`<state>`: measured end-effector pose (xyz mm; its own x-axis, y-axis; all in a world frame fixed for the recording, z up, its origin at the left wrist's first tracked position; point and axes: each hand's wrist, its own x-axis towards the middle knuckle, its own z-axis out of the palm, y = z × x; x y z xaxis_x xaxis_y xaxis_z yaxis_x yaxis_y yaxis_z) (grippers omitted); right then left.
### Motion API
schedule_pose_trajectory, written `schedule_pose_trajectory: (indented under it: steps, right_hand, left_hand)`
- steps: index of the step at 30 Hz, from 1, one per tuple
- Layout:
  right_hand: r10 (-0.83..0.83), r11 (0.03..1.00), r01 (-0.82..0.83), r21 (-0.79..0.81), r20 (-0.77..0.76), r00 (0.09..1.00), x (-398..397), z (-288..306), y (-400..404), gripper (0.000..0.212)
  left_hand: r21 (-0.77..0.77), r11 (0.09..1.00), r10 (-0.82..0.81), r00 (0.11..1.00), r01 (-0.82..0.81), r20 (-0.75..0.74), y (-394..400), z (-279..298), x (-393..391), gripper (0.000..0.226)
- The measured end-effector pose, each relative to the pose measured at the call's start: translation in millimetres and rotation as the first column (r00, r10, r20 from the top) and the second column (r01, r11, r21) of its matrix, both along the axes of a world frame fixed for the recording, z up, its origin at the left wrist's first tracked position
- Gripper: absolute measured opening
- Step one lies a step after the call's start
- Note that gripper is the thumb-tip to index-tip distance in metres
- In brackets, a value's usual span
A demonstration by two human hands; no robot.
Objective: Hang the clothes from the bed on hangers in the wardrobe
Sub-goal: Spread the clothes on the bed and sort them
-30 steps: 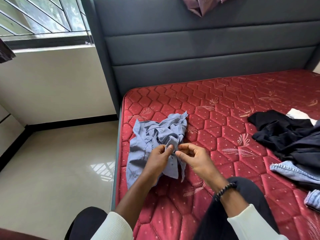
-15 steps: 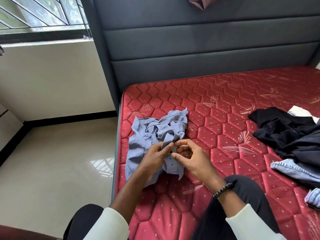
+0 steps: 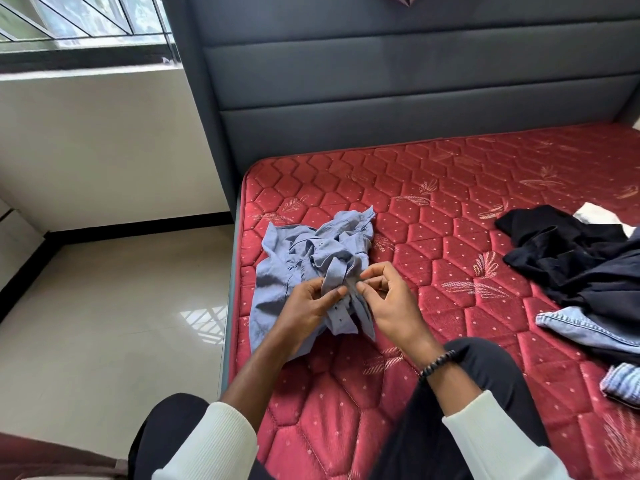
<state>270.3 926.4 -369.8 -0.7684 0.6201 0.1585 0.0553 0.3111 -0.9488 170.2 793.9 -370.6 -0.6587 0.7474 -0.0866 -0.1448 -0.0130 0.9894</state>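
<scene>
1. Blue shirt (image 3: 304, 271) lay crumpled at the mattress (image 3: 450, 188) left edge, near the headboard (image 3: 381, 81).
2. Left hand (image 3: 308, 306) pinched the shirt's button placket, right hand (image 3: 388, 299) pinched it just beside; likely working a button so the shirt fits a hanger.
3. Dark clothes (image 3: 571, 258) and denim (image 3: 581, 327) lay right of the shirt, well apart, not yet hung.

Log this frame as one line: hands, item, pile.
left hand pinches blue shirt placket | right hand pinches same placket | shirt crumpled on red mattress | dark clothes pile untouched | no hanger visible
</scene>
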Motion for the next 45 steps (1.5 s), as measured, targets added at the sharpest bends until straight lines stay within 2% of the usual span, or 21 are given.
schedule_pose_trajectory:
  steps: [3,6,9,11,13,17,20,22,24,25,26,28,31,34,36,39,43,45]
  right_hand:
    - [-0.033,0.999,0.033,-0.021,-0.033,0.999,-0.5,-0.4,0.8,0.019]
    - [-0.004,1.000,0.004,0.026,-0.001,1.000,1.9,-2.6,2.1,0.032]
    - [0.026,0.998,-0.027,0.060,0.020,0.999,4.4,-4.2,-0.2,0.031]
    - [0.038,0.996,-0.038,0.083,0.005,0.999,5.5,-2.6,-2.4,0.023]
    - [0.035,0.995,-0.035,0.096,0.007,0.999,6.5,-1.9,-3.8,0.020]
    - [0.012,0.998,-0.014,0.060,0.032,0.999,7.2,-6.6,-2.7,0.022]
    - [-0.105,0.979,0.098,0.181,0.032,0.994,8.4,-5.6,-6.4,0.032]
    - [-0.157,0.940,0.148,0.308,0.002,0.988,9.6,-0.2,-12.1,0.027]
    - [-0.134,0.933,0.121,0.340,0.015,0.991,9.2,1.5,-16.5,0.010]
    - [-0.112,0.942,0.093,0.322,0.040,0.993,8.1,0.1,-17.4,0.010]
    - [-0.089,0.953,0.067,0.295,0.061,0.994,7.1,-1.9,-17.7,0.018]
    - [-0.071,0.985,0.058,0.165,0.074,0.995,4.3,-5.1,-14.6,0.024]
    - [-0.041,0.994,0.044,-0.101,0.036,0.999,1.8,-6.8,-7.4,0.013]
    - [-0.016,0.967,0.023,-0.253,0.029,0.999,4.0,-9.3,-4.0,0.006]
    - [-0.025,0.954,0.029,-0.297,0.016,1.000,6.9,-11.0,-3.4,0.004]
    - [0.009,0.975,-0.003,-0.224,0.027,1.000,10.3,-12.3,-6.1,0.004]
    - [-0.014,0.992,-0.001,0.126,0.117,0.993,11.7,-15.0,-13.4,0.001]
    - [-0.037,0.980,0.013,0.198,0.119,0.992,11.7,-17.1,-14.9,0.002]
  left_hand:
    - [-0.048,0.999,-0.002,0.999,0.000,-0.051,0.0,-6.0,1.0,0.005]
    - [-0.020,0.999,0.039,0.999,-0.039,-0.013,-0.2,-6.9,3.5,0.008]
    - [-0.009,0.998,0.065,0.998,-0.065,0.021,2.9,-3.0,7.1,0.028]
    - [-0.053,0.995,0.079,0.996,-0.081,-0.040,5.9,1.1,8.5,0.052]
    - [-0.098,0.992,0.072,0.990,-0.084,-0.118,7.2,3.5,9.2,0.059]
    - [-0.098,0.992,0.075,0.993,-0.084,-0.096,8.4,4.9,8.7,0.041]
    - [-0.026,0.996,0.092,0.992,-0.090,0.089,9.6,2.2,9.7,0.011]
    - [0.002,0.996,0.092,0.986,-0.093,0.138,9.0,2.2,11.1,0.015]
    - [0.034,0.996,0.073,0.985,-0.080,0.158,7.2,2.3,10.9,0.016]
    - [0.046,0.996,0.063,0.985,-0.071,0.160,5.5,3.8,10.6,0.014]
    - [0.042,0.997,0.055,0.986,-0.062,0.159,4.1,5.4,9.7,0.014]
    - [0.008,0.999,0.029,0.990,-0.031,0.135,1.9,6.6,7.0,0.018]
    - [-0.046,0.999,0.004,0.995,0.000,0.100,-0.7,4.2,7.2,0.020]
    - [-0.044,0.998,0.050,0.989,-0.044,0.140,-3.4,1.4,9.4,0.021]
    - [-0.017,0.995,0.103,0.982,-0.101,0.158,-4.0,0.2,10.5,0.020]
    - [-0.013,0.985,0.174,0.979,-0.173,0.108,-0.6,-2.7,10.9,0.020]
    - [-0.029,0.963,0.269,0.963,-0.269,-0.014,9.6,-2.9,16.9,0.010]
    - [-0.038,0.961,0.269,0.960,-0.272,-0.075,12.9,-3.5,19.8,0.014]
